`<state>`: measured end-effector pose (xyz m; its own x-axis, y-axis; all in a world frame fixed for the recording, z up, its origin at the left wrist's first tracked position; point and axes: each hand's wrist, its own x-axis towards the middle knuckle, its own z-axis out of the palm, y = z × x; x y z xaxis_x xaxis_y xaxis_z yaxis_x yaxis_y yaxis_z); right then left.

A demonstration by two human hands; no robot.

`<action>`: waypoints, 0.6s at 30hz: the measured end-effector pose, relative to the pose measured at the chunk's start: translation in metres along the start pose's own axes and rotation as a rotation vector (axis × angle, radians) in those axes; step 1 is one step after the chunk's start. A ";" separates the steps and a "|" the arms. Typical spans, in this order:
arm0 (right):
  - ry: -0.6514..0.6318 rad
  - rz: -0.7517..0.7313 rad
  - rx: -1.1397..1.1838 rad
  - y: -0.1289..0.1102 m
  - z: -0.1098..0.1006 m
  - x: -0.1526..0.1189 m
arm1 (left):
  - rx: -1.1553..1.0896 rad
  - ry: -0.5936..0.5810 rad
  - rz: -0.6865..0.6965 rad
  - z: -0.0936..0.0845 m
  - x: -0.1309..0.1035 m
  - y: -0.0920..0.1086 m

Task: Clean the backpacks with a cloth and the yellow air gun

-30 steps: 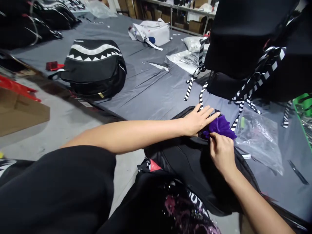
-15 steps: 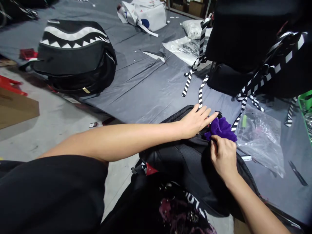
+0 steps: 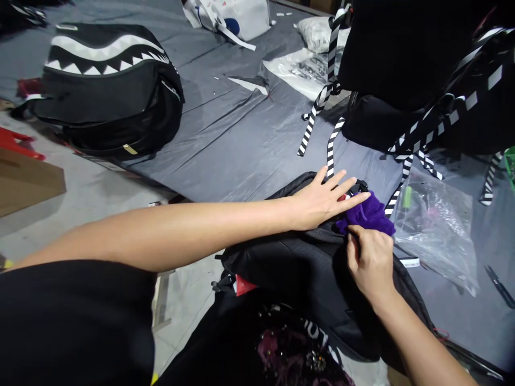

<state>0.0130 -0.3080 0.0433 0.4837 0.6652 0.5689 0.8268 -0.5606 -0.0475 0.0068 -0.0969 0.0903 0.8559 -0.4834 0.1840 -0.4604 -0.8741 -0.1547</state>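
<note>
A black backpack (image 3: 277, 268) lies at the near table edge, against my body. My left hand (image 3: 317, 202) rests palm down across its top, fingers spread, one fingertip over a bunched purple plush cloth (image 3: 368, 213). Just below the cloth, my right hand (image 3: 372, 257) is closed in a pinch at the cloth's lower edge; the fingertips are partly hidden. Part of a black strap buckle (image 3: 361, 186) shows behind the cloth.
A black backpack with a white zigzag (image 3: 108, 107) sits at left. Large black bags with checkered straps (image 3: 402, 64) stand at right. A clear plastic bag (image 3: 438, 236) and dark snips (image 3: 501, 287) lie on the grey-covered table (image 3: 225, 155). A cardboard box (image 3: 30, 179) is on the floor.
My left fingers have spread wider, and one now reaches further over the purple cloth. My right hand stays closed at the cloth's edge. The view has shifted slightly.
</note>
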 end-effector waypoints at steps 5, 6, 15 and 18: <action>-0.061 -0.044 -0.219 0.000 -0.008 0.026 | -0.011 0.039 -0.230 -0.002 -0.002 0.001; -0.105 -0.050 -0.300 -0.001 -0.010 0.035 | -0.006 0.042 -0.283 -0.002 -0.002 0.002; -0.568 -0.076 -0.624 -0.031 0.005 0.082 | -0.024 0.027 -0.303 0.001 -0.009 0.001; -0.598 -0.048 -0.612 -0.033 0.013 0.080 | -0.012 -0.038 -0.269 0.002 -0.009 -0.001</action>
<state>0.0279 -0.2300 0.0797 0.6646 0.7468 0.0223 0.6327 -0.5785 0.5148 -0.0003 -0.0915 0.0870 0.9559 -0.2322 0.1799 -0.2183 -0.9714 -0.0937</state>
